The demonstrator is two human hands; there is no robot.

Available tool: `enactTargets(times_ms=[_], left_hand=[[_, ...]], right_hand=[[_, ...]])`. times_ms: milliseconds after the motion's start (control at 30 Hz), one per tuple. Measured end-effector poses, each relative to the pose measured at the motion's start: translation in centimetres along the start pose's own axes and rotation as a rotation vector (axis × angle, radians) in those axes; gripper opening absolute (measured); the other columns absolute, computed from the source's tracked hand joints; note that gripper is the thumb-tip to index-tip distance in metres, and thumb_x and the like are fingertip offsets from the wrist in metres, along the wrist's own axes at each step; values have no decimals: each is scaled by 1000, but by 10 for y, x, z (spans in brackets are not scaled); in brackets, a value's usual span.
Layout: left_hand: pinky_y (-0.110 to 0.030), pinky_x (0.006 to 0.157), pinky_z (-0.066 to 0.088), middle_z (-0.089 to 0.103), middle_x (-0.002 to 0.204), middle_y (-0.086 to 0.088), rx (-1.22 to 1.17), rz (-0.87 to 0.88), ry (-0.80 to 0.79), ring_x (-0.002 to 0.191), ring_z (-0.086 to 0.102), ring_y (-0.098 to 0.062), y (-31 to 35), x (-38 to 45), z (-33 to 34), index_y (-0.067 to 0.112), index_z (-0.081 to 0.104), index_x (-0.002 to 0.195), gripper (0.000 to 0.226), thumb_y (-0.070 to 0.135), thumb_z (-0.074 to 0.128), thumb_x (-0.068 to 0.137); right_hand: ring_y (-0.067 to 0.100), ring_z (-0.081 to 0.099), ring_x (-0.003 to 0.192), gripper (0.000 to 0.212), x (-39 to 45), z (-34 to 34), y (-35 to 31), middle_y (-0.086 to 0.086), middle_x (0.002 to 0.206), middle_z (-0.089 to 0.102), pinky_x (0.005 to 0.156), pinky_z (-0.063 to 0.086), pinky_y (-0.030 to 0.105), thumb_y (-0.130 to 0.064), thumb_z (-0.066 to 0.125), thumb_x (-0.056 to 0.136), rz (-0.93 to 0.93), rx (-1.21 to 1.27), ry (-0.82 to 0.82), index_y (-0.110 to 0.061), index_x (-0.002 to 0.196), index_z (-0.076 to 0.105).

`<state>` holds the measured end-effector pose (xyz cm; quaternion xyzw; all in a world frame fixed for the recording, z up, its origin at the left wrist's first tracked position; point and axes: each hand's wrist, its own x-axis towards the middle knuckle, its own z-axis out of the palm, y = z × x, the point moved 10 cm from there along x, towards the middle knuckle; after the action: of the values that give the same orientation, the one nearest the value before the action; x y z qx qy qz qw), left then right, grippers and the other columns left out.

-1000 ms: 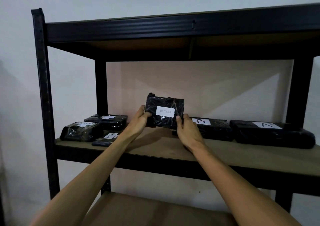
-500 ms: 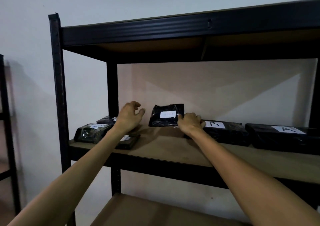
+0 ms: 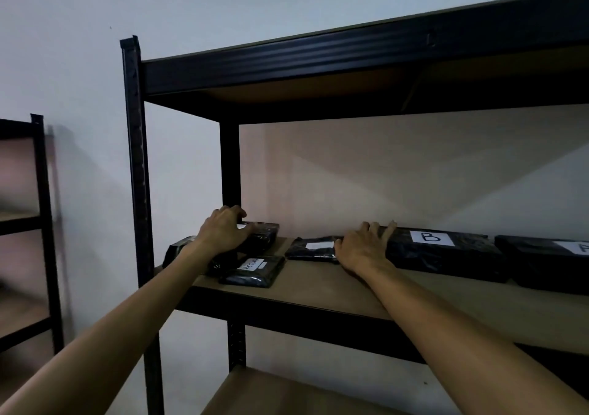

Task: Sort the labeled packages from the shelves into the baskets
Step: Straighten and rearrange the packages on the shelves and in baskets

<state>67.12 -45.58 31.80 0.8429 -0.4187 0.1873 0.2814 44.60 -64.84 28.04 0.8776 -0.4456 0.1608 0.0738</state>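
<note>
small package (image 3: 314,249) flat on shelf (image 3: 318,290), long axis left-right, right hand (image 3: 363,249) touching

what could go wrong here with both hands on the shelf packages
The left hand covers the label of the rear package, so it might be picked unread and sorted wrong. The right hand rests across both the small package and the B package; it may drag the wrong one. The RETURN package lies near the shelf edge and could be knocked off.

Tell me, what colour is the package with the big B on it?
The B package is black with a white label, seen best in the head view.
</note>
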Motion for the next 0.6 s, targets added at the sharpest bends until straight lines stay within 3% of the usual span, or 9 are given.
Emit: enactTargets(times_ms=[167, 300, 467, 600], left_hand=[[-41, 92, 48, 63, 119, -9, 53, -37, 18, 111, 57, -29, -11, 10, -5, 14, 60, 120, 50, 54, 59, 91], [-45, 98, 45, 59, 127, -16, 116, -154, -26, 119, 53, -34, -33, 24, -8, 11, 55, 128, 63, 62, 53, 91], [-44, 101, 45, 56, 137, -16, 171, -407, -233, 123, 54, -36, -67, 28, 4, 9, 52, 133, 98, 87, 49, 74], [-45, 106, 38, 41, 153, -11, 187, -477, -411, 137, 44, -34, -77, 26, 23, 12, 42, 146, 111, 88, 56, 67]], right_hand=[[33, 34, 135, 49, 0, -14, -7, 13, 136, 49, 115, -6, 65, -50, 31, 101, -46, 33, 108, -18, 125, 60], [29, 38, 131, 45, -3, -29, -29, 11, 131, 53, 117, -6, 62, -45, 31, 103, -151, 129, 224, -16, 123, 60], [24, 44, 125, 42, -10, -32, -45, 5, 125, 56, 119, -3, 57, -43, 32, 103, -248, 136, 317, -19, 124, 59], [23, 46, 124, 43, -10, -32, -44, 4, 125, 56, 119, -1, 55, -47, 34, 102, -246, 147, 321, -20, 125, 58]])
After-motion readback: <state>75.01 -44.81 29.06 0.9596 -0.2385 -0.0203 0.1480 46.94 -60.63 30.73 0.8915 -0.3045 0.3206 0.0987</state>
